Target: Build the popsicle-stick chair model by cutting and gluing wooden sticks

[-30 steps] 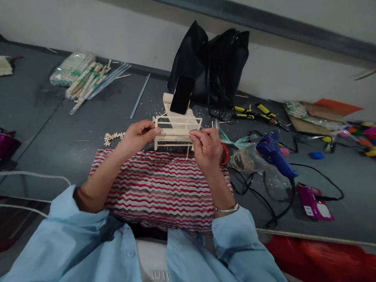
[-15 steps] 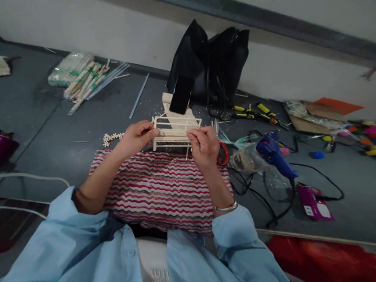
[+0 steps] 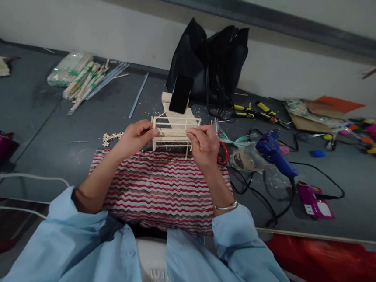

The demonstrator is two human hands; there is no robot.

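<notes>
Between my hands is a small frame of thin wooden sticks (image 3: pixel 176 120), resembling a miniature bench. My left hand (image 3: pixel 138 136) pinches its left end with thumb and fingers. At the right, my right hand (image 3: pixel 204 143) is closed with thumb and forefinger at a pale stick along the frame. Just behind the frame, a black phone (image 3: pixel 181 94) leans on a pale wooden piece (image 3: pixel 167 98). A striped red and white cloth (image 3: pixel 162 191) lies in front of it, under my forearms. Small flower-shaped wooden pieces (image 3: pixel 110 138) sit left of the frame.
Right of my hand are red-handled scissors (image 3: pixel 222 153), a blue glue gun (image 3: pixel 276 153) with a black cord, and yellow-black pliers (image 3: pixel 258 114). Bundled sticks (image 3: pixel 85 79) lie back left. A black bag (image 3: pixel 214 64) stands by the wall. Purple boxes (image 3: pixel 315 202) flank both sides.
Almost nothing differs. The view has shifted very slightly, and both hands keep the same hold on the stick frame.
</notes>
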